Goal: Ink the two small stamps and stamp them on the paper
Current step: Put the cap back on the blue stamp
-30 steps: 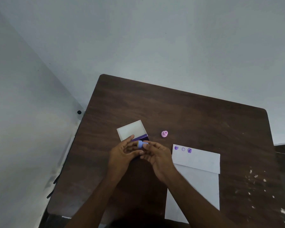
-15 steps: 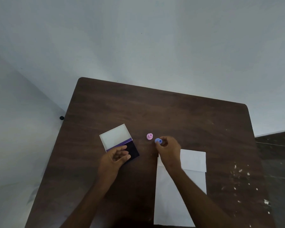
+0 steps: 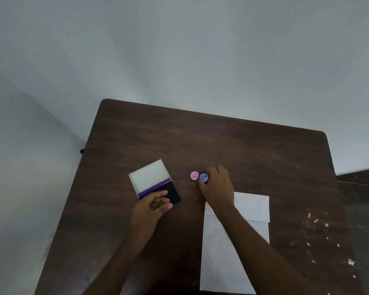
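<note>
A small blue stamp stands upright on the dark wooden table, right beside a small pink stamp. My right hand is closed around the blue stamp with thumb and fingers. The ink pad lies open to the left, its dark pad exposed and its white lid folded back. My left hand rests at the pad's near edge, fingers loosely curled and holding nothing. The white folded paper lies under my right wrist and forearm, which hide its upper left corner.
Pale walls stand close behind and to the left of the table. White specks are scattered near the table's right edge. A small black knob sticks out at the table's left edge.
My right hand carried the blue stamp from over the ink pad to the right and set it down beside the pink stamp. My left hand stayed at the ink pad.
</note>
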The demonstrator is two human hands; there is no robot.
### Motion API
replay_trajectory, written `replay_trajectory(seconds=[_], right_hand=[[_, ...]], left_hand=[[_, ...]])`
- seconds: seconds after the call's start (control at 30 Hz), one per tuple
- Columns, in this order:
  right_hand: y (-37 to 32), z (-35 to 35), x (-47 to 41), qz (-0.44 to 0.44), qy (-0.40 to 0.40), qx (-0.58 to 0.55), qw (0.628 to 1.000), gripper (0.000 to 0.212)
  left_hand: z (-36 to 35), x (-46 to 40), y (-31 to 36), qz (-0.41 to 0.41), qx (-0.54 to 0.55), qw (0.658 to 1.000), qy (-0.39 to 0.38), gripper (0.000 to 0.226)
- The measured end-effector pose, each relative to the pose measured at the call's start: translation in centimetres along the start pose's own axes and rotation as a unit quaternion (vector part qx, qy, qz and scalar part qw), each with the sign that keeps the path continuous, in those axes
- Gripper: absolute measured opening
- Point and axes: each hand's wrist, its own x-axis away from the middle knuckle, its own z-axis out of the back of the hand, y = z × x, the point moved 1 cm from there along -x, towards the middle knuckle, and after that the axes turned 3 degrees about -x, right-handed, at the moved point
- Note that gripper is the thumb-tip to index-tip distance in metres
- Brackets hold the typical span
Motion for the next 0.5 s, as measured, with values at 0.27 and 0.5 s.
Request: replay_trajectory(seconds=[0.27, 0.5], right_hand=[[-2.0, -0.1, -0.2, 0.151, -0.023, 0.091, 0.984, 0.043], [-3.6, 1.3, 1.1, 0.176, 0.010, -0.012, 0.984, 0.020]], left_hand=[[-0.1, 0.3, 0.4, -0.009, 0.001, 1.000, -0.010, 0.030], [0.7, 0.7, 0.6, -0.003, 0.022, 1.000, 0.019, 0.019]])
